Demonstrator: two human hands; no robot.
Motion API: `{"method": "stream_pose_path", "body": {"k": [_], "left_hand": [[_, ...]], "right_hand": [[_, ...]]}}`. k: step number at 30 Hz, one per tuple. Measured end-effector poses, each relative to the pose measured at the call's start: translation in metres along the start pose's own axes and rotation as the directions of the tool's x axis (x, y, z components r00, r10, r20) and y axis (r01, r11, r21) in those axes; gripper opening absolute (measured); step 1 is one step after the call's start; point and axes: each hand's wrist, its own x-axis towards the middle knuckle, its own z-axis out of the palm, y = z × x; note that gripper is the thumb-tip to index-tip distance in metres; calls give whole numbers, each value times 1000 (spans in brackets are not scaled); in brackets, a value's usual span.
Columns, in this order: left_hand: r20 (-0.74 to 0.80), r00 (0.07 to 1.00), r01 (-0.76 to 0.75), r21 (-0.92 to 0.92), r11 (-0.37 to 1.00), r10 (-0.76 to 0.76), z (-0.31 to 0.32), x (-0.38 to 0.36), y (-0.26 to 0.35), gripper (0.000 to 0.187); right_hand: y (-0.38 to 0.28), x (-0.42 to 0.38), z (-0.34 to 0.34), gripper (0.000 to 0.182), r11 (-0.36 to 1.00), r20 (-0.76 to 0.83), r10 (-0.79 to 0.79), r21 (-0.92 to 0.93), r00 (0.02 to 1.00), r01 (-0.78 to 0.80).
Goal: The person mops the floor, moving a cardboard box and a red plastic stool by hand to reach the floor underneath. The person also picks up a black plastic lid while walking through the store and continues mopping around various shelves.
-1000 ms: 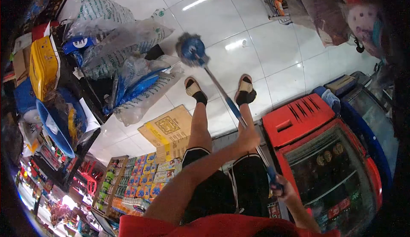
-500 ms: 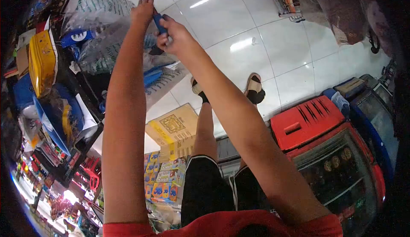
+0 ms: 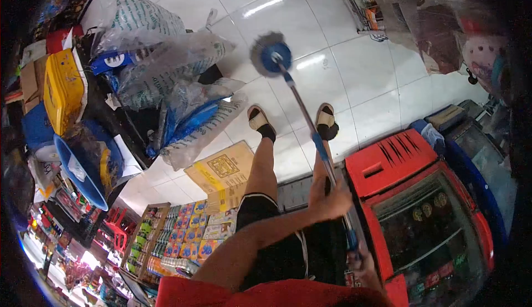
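Note:
A spin mop with a round blue head (image 3: 275, 58) and grey fringe lies over the white floor tiles, ahead of my feet. Its metal pole (image 3: 302, 105) slants down past my right leg, with blue sections along it. My left hand (image 3: 331, 200) is wrapped round the pole at thigh height, slightly blurred. Lower and closer to my body, my right hand (image 3: 363, 265) grips the blue end of the handle. Both hands are closed on the same mop.
Plastic-wrapped bundles (image 3: 177, 69) lie on the left. A cardboard box (image 3: 219, 168) and packed goods (image 3: 191, 229) sit beside my left leg. To the right stands a red glass-fronted cabinet (image 3: 393, 160). A wire rack (image 3: 360, 8) is at the far right.
Both hands have drawn back from the far upper left to beside my right thigh. The mop head has come from the top edge to the tiles ahead of my feet.

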Motion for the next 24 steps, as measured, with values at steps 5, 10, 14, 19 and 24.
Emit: {"method": "stream_pose_path", "body": {"k": [5,10,14,19,24], "left_hand": [[-111,923,-382,-143,913,369,18,-13,27,18],[-1,999,44,176,983,-44,-68,46,-31,17],[-89,991,133,494,860,-102,-145,131,-138,19],[-70,992,124,577,807,-102,-245,161,-176,16],[-63,998,28,566,824,9,-125,150,-116,16]], "right_hand": [[46,-34,-60,28,845,168,220,460,961,-274],[-11,38,30,24,994,-186,86,79,979,-72],[-89,158,114,18,987,470,-41,154,882,-36],[-122,188,217,17,966,545,-136,258,827,-11],[-101,136,99,21,931,512,-123,357,850,-80]]}}
